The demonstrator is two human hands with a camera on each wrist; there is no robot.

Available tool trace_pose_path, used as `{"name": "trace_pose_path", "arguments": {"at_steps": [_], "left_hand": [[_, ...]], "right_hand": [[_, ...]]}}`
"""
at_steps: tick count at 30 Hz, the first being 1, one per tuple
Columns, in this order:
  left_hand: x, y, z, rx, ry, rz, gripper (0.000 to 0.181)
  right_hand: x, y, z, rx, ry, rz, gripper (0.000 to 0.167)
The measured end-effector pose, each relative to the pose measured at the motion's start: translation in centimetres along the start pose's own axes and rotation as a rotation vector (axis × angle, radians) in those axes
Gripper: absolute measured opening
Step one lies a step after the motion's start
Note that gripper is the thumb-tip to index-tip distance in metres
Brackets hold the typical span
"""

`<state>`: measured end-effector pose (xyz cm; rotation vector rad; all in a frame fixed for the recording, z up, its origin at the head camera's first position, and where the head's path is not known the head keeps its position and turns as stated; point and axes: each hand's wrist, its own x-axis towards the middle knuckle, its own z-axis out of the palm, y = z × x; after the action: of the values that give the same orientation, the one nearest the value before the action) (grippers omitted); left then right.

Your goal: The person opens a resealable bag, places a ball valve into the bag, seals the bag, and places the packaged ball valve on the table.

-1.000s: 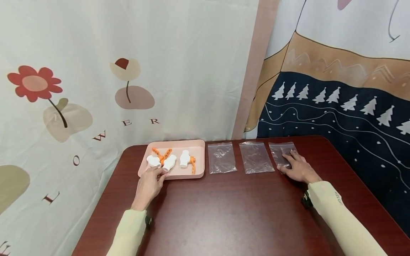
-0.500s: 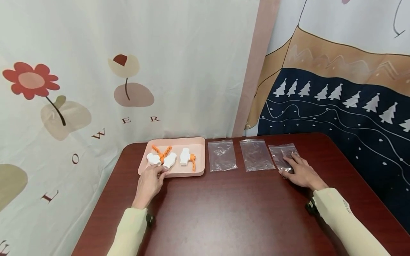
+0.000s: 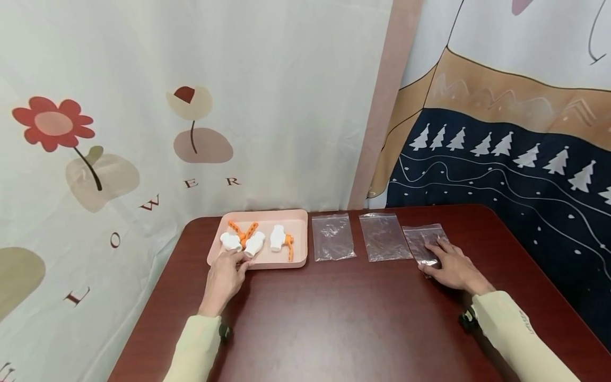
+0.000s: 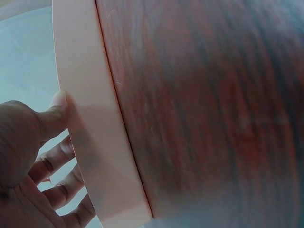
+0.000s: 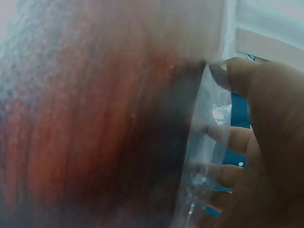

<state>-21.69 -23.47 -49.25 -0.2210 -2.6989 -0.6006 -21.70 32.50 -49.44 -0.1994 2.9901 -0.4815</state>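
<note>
At the tray's near left edge, my left hand (image 3: 224, 277) holds the rim of the pink tray (image 3: 300, 252). In the left wrist view the thumb is at the rim and the fingertips are hidden behind the tray wall (image 4: 90, 118). Inside the tray sit three white plastic ball valves with orange lever handles: one at the left (image 3: 230, 242), one in the middle (image 3: 255, 244), one at the right (image 3: 277, 237). My right hand (image 3: 452, 267) rests spread on the rightmost clear zip bag (image 3: 420, 239), fingers pressing its near right part. The thumb touches the bag's edge in the right wrist view.
Two more flat zip bags, the left one (image 3: 333, 239) and the middle one (image 3: 384, 239), lie between the tray and the rightmost bag. All stand along the far side of a dark red-brown table (image 3: 324, 318). Printed curtains (image 3: 286, 106) hang just behind it.
My right hand has slid the rightmost bag slightly toward me and to the right. The left hand and the tray stay in place, and the head view has shifted a little.
</note>
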Motion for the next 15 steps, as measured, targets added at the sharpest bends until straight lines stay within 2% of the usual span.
{"name": "trace_pose_path", "arguments": {"at_steps": [5,9,15], "left_hand": [[0.0,0.2,0.1,0.007,-0.017,-0.020,0.006],[0.0,0.2,0.2,0.008,-0.021,-0.026,0.006],[0.0,0.1,0.0,0.014,-0.017,-0.030,0.007]], "right_hand": [[0.1,0.1,-0.7,0.007,0.019,0.002,0.078],[0.5,0.1,-1.6,0.061,0.039,-0.007,0.076],[2.0,0.3,-3.2,0.182,0.025,0.038,0.089]]}}
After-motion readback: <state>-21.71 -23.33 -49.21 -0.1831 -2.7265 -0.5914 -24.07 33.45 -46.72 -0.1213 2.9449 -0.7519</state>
